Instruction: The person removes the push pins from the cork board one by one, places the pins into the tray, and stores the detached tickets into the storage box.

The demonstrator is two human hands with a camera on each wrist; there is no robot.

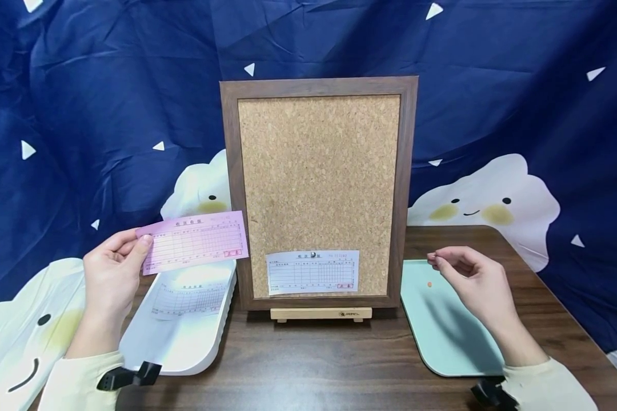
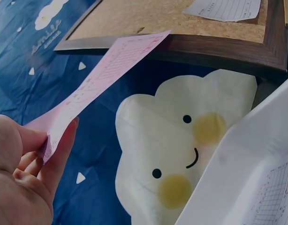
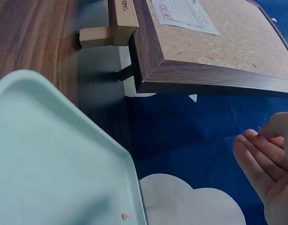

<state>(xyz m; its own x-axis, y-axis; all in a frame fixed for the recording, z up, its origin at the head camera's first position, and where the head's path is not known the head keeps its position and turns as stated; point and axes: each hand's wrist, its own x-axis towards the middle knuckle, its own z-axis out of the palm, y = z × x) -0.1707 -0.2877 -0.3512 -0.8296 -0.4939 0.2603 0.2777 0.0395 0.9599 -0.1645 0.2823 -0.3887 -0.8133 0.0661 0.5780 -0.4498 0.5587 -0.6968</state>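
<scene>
My left hand (image 1: 114,273) pinches the left end of a pink receipt slip (image 1: 195,242) between thumb and fingers, left of the cork board (image 1: 319,171). In the left wrist view the slip (image 2: 106,75) bends slightly. A white receipt slip (image 1: 312,274) hangs low on the board from one silver-looking thumbtack (image 1: 313,255). My right hand (image 1: 475,282) is raised above the mint-green tray (image 1: 463,354). Between its thumb and fingertips is a small red thumbtack (image 3: 260,134), its thin point showing in the right wrist view. An orange thumbtack (image 1: 429,284) lies on the tray.
A white tray (image 1: 175,357) holding a receipt slip (image 1: 195,298) stands left of the board. The board leans in a brown frame (image 1: 408,194) on a wooden stand (image 1: 321,313). Behind the wooden table (image 1: 329,365) hangs a blue cloth (image 1: 319,40) with clouds.
</scene>
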